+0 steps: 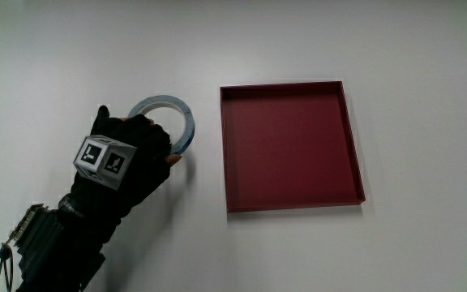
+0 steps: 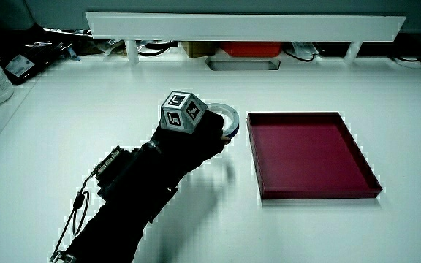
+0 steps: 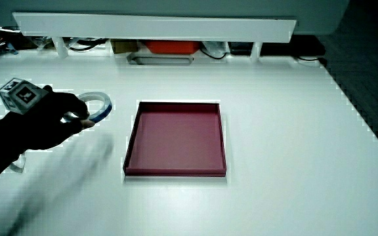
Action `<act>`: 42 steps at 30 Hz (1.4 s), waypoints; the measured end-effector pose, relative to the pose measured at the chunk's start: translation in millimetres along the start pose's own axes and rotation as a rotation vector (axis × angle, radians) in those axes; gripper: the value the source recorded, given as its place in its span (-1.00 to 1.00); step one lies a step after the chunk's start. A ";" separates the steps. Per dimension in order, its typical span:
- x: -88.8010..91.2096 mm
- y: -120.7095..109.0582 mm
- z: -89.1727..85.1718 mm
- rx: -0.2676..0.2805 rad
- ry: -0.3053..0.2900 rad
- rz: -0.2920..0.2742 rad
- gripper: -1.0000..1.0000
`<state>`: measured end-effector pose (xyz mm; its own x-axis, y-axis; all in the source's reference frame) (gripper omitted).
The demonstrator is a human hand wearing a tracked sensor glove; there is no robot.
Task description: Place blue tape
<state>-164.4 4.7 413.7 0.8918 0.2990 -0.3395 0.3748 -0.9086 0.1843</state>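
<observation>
- Gloved hand [image 1: 124, 158] beside the red tray [image 1: 290, 144], grip clamped on the near arc of the blue tape [image 1: 177, 118].
- Blue tape ring just beside the tray, outside it, apart from its wall; half hidden under the fingers [image 1: 162, 144]; cannot tell whether resting on the white worktop [image 1: 412, 65] or raised just above it.
- Patterned cube [image 1: 104, 159] on the back of the hand, seen again in both side views [image 2: 182, 112] [image 3: 20, 94].
- Black forearm [image 2: 134, 193] nearer the person than the tray.
- Tape [image 3: 98, 105] and hand [image 3: 44, 121] shown beside the tray [image 3: 176, 134] in a side view.
- Low partition [image 2: 243, 25] farther from the person than the tray [image 2: 309, 150].
</observation>
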 end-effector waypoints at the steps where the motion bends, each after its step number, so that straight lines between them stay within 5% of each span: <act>1: -5.0 0.2 -5.6 0.002 -0.021 -0.006 0.00; 3: -8.5 0.5 -10.2 -0.026 0.013 0.021 0.00; 7: -20.2 1.0 -27.3 -0.043 -0.029 0.048 0.00; 18: -26.6 3.0 -48.8 -0.077 0.052 0.060 0.00; 19: -33.4 3.0 -59.3 -0.079 0.024 0.072 0.00; 26: -30.4 2.2 -62.7 -0.095 0.061 0.066 0.00; 33: -35.2 0.9 -71.0 -0.104 0.032 0.078 0.00; 42: -35.7 0.2 -71.8 -0.105 0.035 0.083 -0.30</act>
<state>-178.0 14.8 492.1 0.9283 0.2359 -0.2875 0.3225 -0.8955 0.3066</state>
